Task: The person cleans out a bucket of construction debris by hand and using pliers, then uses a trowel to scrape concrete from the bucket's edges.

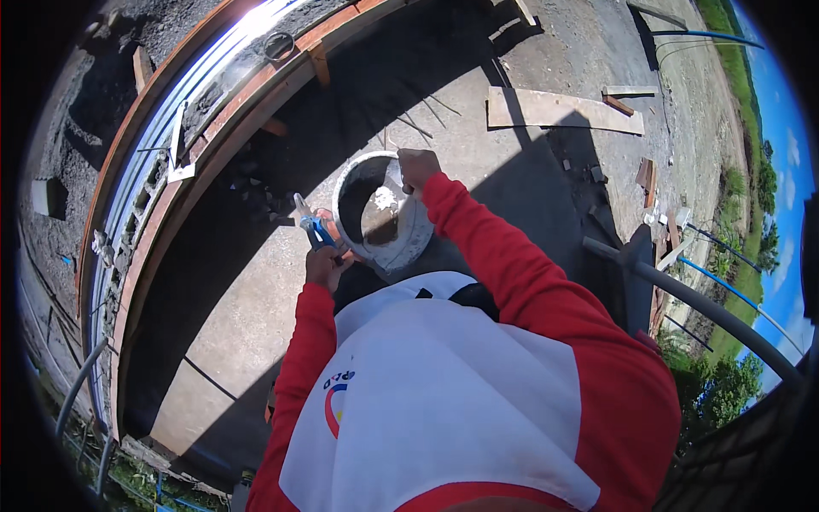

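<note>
A round, cement-crusted bucket (409, 249) stands in front of me on the concrete, its inside partly shadowed. A white patch and brownish matter show within it. My right hand (418, 169) is closed in a fist at the far right of the bucket's rim and appears to grip it. Just inside, below that fist, lies a pale wedge-shaped surface. At the bucket's near left side, my left hand (325, 267) is closed around a blue hand tool (317, 229) with a greyish end pointing away from me. Something orange-red sits between the tool and the bucket.
Timber formwork (183, 183) curves along the left, with a dark ring (279, 46) on it. A plywood strip (563, 111) lies at the far right, near scrap wood (648, 183). A thick grey pipe (699, 307) slants across the right side. Thin rods (415, 125) lie beyond the bucket.
</note>
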Demonstrator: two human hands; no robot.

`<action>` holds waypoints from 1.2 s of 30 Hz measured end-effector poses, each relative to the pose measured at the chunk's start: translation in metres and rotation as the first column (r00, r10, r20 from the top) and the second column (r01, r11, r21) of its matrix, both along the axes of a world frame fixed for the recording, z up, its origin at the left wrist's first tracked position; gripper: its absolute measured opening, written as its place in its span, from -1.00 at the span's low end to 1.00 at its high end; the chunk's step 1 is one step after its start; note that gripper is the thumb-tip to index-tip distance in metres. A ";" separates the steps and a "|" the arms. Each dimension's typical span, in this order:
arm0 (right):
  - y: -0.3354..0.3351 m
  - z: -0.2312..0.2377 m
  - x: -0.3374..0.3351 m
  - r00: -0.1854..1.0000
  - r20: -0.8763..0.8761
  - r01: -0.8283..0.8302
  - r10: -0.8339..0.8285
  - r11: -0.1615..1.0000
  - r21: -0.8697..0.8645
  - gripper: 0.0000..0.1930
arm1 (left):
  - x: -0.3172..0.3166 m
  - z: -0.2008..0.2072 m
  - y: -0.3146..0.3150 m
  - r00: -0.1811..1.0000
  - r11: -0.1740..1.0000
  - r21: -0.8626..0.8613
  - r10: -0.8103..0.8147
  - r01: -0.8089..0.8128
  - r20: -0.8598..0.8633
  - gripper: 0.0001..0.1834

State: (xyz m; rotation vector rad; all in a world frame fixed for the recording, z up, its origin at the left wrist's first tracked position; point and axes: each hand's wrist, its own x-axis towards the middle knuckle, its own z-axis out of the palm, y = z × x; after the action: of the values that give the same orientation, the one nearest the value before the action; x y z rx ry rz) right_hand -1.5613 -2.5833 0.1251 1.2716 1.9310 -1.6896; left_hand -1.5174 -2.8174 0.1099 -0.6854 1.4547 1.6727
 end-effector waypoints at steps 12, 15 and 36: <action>0.261 0.102 0.273 0.840 -0.208 0.427 -0.501 0.848 -0.315 -0.70 | 0.097 0.029 0.264 0.948 0.954 -0.017 -0.297 0.301 0.113 -0.94; 0.322 0.132 0.322 0.928 -0.239 0.324 -0.285 0.935 0.144 -0.69 | 0.127 0.058 0.332 0.929 0.919 0.137 -0.361 0.370 -0.085 -0.92; 0.637 0.085 0.381 0.729 -0.213 0.684 -0.650 0.694 0.223 -0.72 | 0.176 -0.019 0.821 0.209 0.295 -0.404 -0.947 0.866 -0.243 -0.41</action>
State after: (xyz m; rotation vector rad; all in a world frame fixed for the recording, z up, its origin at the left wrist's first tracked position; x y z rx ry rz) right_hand -1.1803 -1.9462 0.2102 2.2654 1.9576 -1.8500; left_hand -1.3410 -1.9961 0.0908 0.5730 1.7878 0.6781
